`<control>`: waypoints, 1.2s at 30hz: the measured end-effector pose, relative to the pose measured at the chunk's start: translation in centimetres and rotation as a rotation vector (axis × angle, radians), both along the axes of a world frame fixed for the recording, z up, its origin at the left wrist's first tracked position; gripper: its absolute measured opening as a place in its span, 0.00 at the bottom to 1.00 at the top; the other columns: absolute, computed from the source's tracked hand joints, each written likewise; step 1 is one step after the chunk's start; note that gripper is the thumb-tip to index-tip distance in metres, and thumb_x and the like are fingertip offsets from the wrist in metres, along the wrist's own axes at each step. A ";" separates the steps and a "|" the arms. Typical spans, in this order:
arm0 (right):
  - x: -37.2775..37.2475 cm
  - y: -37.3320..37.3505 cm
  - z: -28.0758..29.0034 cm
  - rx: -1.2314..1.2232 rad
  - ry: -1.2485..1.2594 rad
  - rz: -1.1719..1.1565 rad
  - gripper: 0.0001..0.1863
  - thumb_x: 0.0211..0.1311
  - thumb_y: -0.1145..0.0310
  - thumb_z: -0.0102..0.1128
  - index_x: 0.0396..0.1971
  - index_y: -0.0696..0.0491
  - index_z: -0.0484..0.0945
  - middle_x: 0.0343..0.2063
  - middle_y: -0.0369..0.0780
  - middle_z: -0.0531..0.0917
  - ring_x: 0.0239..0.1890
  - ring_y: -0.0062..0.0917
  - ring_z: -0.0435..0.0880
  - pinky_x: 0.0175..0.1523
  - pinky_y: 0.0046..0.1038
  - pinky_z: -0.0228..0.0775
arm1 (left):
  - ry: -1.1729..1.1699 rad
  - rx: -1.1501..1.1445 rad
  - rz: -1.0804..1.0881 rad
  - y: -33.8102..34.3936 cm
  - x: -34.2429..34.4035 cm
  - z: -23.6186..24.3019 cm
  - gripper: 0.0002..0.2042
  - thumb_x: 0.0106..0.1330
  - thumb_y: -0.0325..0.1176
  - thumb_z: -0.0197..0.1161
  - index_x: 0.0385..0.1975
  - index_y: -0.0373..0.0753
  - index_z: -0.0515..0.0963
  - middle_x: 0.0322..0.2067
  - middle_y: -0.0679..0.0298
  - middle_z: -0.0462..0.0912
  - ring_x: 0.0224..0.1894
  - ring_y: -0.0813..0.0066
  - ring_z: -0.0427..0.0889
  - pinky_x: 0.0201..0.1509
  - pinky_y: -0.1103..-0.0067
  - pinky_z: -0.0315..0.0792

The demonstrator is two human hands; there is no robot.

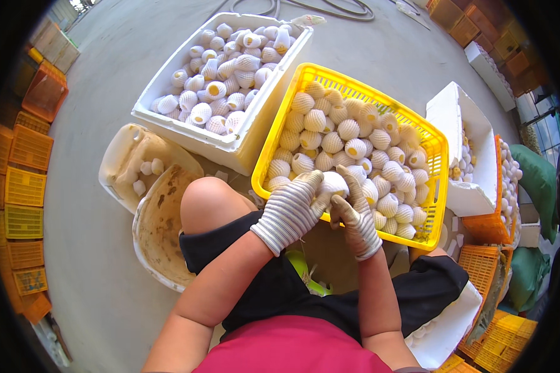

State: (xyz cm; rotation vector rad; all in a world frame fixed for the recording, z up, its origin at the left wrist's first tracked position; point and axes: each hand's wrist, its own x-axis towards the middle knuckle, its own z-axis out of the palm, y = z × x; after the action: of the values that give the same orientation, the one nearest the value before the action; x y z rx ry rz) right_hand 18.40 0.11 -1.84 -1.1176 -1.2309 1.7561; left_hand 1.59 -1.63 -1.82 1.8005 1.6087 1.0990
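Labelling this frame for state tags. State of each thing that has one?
left hand: gloved, grip closed on the wrapped fruit
right hand: gloved, grip on the same fruit
wrapped fruit: in white foam net, held over the yellow basket
yellow basket: nearly full of netted fruit
white foam box: open, full of netted fruit
round tub: nothing in it, stained

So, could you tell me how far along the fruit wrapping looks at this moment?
Well along, it seems. The white foam box is piled high with fruit in foam net sleeves, and the yellow crate is also full of netted fruit. In hand: the left hand and right hand, both gloved, grip one netted fruit at the crate's near edge. What is left cannot be told.
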 end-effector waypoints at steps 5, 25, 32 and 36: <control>0.0 0.0 -1.2 0.063 -0.140 -0.104 0.17 0.72 0.67 0.54 0.57 0.55 0.75 0.27 0.32 0.79 0.20 0.08 0.65 0.25 0.13 0.59 | 0.133 -0.061 0.052 0.1 -0.6 -2.1 0.05 0.67 0.30 0.60 0.35 0.35 0.76 0.24 0.50 0.81 0.27 0.52 0.82 0.31 0.68 0.75; -0.7 0.0 -0.5 0.085 -0.045 -0.135 0.18 0.65 0.75 0.58 0.55 0.56 0.76 0.21 0.26 0.69 0.22 0.07 0.64 0.26 0.12 0.57 | -0.493 -0.420 0.089 0.9 -1.3 -3.5 0.08 0.71 0.32 0.58 0.43 0.35 0.76 0.35 0.62 0.81 0.34 0.76 0.77 0.42 0.78 0.74; -0.2 0.9 -0.1 -0.081 0.233 -0.182 0.15 0.68 0.68 0.58 0.52 0.57 0.76 0.21 0.31 0.75 0.16 0.12 0.69 0.21 0.14 0.60 | -0.957 -0.771 -0.154 0.9 -1.8 -1.5 0.21 0.72 0.42 0.58 0.59 0.37 0.70 0.46 0.61 0.81 0.42 0.77 0.83 0.33 0.84 0.78; 0.3 1.9 -1.9 -0.096 0.358 -0.329 0.15 0.70 0.66 0.57 0.51 0.57 0.76 0.23 0.33 0.78 0.17 0.13 0.72 0.21 0.15 0.64 | -1.268 -0.845 -0.173 1.2 -2.5 -2.2 0.24 0.73 0.48 0.53 0.61 0.37 0.67 0.47 0.55 0.82 0.40 0.66 0.86 0.28 0.80 0.82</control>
State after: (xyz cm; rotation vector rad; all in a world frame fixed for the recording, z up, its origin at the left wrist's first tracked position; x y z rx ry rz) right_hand 18.73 2.00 -3.74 -0.9428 -0.7109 1.6804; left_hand -0.93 -0.46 -4.00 0.4235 0.8317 0.9105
